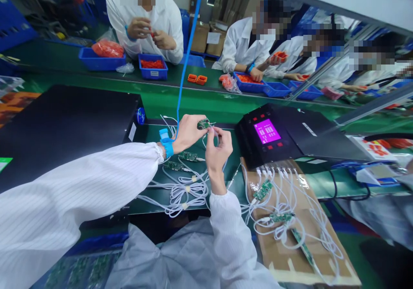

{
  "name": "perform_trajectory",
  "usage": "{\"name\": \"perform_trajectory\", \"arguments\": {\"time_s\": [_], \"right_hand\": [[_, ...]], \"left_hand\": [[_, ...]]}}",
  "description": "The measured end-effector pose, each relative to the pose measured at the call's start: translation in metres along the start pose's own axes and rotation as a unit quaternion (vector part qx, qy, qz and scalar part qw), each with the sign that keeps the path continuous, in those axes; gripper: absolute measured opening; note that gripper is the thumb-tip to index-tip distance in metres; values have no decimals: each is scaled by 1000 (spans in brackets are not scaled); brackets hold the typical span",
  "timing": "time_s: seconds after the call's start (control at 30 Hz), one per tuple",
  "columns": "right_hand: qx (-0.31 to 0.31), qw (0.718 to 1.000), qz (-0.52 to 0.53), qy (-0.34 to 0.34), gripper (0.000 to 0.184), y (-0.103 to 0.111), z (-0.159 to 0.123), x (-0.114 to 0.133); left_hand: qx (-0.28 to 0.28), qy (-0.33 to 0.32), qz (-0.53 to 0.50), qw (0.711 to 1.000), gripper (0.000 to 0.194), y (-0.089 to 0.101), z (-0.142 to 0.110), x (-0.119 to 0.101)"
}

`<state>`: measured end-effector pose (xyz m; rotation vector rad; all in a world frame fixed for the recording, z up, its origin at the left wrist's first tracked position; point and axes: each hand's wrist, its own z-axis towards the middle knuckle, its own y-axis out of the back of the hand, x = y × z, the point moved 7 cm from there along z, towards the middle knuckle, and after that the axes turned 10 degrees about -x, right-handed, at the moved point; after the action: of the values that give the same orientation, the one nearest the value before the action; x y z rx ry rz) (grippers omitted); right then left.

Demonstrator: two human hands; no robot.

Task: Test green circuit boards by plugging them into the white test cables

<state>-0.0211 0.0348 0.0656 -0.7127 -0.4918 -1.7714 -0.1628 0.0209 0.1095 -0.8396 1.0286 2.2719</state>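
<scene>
Green circuit board, one: pinched in the person's left hand. Right hand: bent to a pinch at the board's edge; what it gripped, I could not tell. Below the left hand lay two more boards, coiled white cables. Right of both hands stood a black box, screen lit magenta.

- One view — from up on the person's head, looking forward and down.
- Left hand and right hand are near, mid-view, over the desk.
- Gray cloth is down low — people sit farther off, up top.
</scene>
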Motion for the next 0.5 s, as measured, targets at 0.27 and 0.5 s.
{"name": "perform_trajectory", "arguments": {"time_s": [0.27, 0.5], "right_hand": [[-23, 999, 4, -30, 19, -2, -7, -8], [-1, 998, -13, -61, 23, -2, -5, -12]], "left_hand": [[11, -37, -10, 999, 19, -7, -5, -3], [15, -34, -11, 999, 17, -12, -6, 2]]}}
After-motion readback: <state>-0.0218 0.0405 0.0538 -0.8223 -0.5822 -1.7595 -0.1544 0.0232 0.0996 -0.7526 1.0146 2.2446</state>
